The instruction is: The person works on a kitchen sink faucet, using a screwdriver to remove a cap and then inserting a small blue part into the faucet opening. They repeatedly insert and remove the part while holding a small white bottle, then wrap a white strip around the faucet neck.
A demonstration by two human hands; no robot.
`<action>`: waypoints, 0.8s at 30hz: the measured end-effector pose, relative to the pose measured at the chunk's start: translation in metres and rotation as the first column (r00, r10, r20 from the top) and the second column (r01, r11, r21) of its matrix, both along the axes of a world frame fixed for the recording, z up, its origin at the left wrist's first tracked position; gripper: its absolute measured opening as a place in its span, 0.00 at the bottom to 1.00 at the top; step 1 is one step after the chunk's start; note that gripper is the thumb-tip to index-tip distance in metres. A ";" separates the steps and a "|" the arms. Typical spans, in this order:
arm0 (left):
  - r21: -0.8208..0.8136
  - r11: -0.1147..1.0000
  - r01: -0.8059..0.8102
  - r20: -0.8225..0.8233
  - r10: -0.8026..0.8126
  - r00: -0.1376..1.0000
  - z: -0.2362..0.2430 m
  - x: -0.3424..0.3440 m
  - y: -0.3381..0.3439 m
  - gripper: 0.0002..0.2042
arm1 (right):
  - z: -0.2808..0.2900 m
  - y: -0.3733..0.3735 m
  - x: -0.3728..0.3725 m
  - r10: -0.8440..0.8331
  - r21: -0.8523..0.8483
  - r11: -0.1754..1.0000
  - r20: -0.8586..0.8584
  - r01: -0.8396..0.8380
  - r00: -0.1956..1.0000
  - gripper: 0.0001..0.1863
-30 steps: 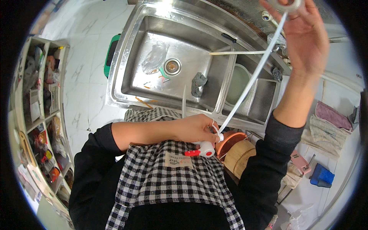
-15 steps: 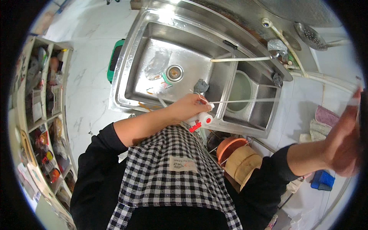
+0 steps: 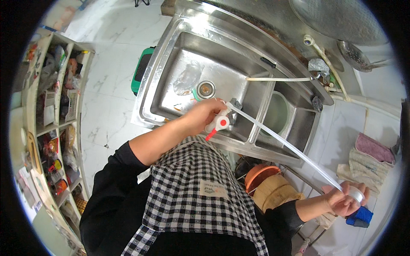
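Observation:
My left hand (image 3: 203, 114) grips a white plastic valve-like fitting with a red disc and a red lever (image 3: 221, 123), above the front edge of the sink. Its fingers pinch near the top of the fitting, where a thin white strand shows. From there a long strip of clear tape (image 3: 284, 147) stretches taut down to the right. At its other end my right hand (image 3: 343, 199) is closed on a roll of clear tape (image 3: 357, 195). Part of the fitting is hidden behind the left fingers.
The steel double sink (image 3: 150, 91) holds a crumpled plastic bag (image 3: 188, 81) and a grey rag (image 3: 235, 103). A wooden bucket-like vessel (image 3: 277, 193) and an orange bowl (image 3: 260, 175) stand below it. Cloths (image 3: 369, 164) hang at the right; a filled shelf (image 3: 40, 128) stands left.
My right hand has come down and inward from the right edge, bringing the tape roll into view. The tape strip now slants downward instead of running level. The fitting has turned slightly in my left hand.

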State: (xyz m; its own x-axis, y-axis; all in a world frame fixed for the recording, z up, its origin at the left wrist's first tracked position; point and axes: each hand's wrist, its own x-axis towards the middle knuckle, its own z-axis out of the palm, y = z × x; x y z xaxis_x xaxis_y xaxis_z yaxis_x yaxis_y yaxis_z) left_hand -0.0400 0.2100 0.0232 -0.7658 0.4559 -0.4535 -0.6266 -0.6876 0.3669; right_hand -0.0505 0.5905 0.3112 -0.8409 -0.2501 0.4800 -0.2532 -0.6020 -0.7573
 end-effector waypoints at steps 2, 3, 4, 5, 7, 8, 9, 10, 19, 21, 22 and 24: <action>0.070 0.996 -0.057 0.127 0.048 0.991 0.006 -0.001 -0.008 0.11 | -0.017 0.010 0.003 -0.023 -0.016 1.000 0.029 0.024 0.999 0.08; 0.048 0.998 -0.049 0.034 0.047 0.998 0.010 -0.002 -0.013 0.11 | -0.024 0.015 0.004 -0.021 -0.007 1.000 0.033 0.021 0.999 0.06; 0.026 0.999 -0.041 -0.060 0.042 0.997 0.014 -0.003 -0.018 0.10 | -0.035 0.017 0.004 -0.032 -0.065 0.997 0.033 0.034 0.999 0.04; 0.002 0.999 -0.033 -0.155 0.033 0.987 0.018 -0.005 -0.023 0.10 | -0.043 0.019 0.004 -0.013 -0.066 0.998 0.043 0.016 0.999 0.03; -0.042 0.994 -0.105 -0.122 0.099 0.988 0.026 -0.008 -0.027 0.09 | -0.058 0.021 0.004 0.025 -0.078 0.997 0.054 -0.021 0.998 0.03; -0.053 0.989 -0.136 -0.114 0.130 0.985 0.030 -0.010 -0.030 0.09 | -0.063 0.022 0.007 0.033 -0.032 0.999 0.059 -0.031 0.998 0.04; -0.065 0.984 -0.169 -0.106 0.161 0.981 0.033 -0.012 -0.034 0.09 | -0.069 0.022 0.008 0.053 -0.005 0.999 0.071 -0.053 0.996 0.05; -0.054 0.984 -0.172 -0.098 0.167 0.981 0.035 -0.013 -0.038 0.09 | -0.073 0.023 0.009 0.055 0.001 0.998 0.085 -0.055 0.995 0.05; -0.102 0.984 -0.148 -0.299 0.112 0.948 0.057 -0.010 -0.061 0.09 | -0.144 0.047 -0.012 -0.047 0.069 0.997 0.309 0.027 0.950 0.19; -0.106 0.979 -0.171 -0.323 0.129 0.937 0.060 -0.008 -0.067 0.12 | -0.158 0.052 -0.011 -0.159 0.139 0.984 0.370 0.115 0.915 0.32; -0.134 0.979 -0.154 -0.372 0.095 0.924 0.061 -0.011 -0.073 0.16 | -0.162 0.055 -0.013 -0.130 0.226 0.972 0.317 0.059 0.940 0.42; -0.048 0.984 -0.171 -0.331 0.146 0.932 0.062 -0.012 -0.086 0.18 | -0.165 0.059 -0.012 -0.218 0.443 0.893 0.279 0.076 0.935 0.40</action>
State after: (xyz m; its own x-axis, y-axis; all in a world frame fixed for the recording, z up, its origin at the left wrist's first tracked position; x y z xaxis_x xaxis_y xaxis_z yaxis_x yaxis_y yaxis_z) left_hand -0.0519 0.1240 0.0855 -0.9363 0.2915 -0.1957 -0.3500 -0.7310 0.5858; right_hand -0.0622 0.6499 0.1460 -0.9715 -0.2283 0.0632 -0.0204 -0.1854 -0.9825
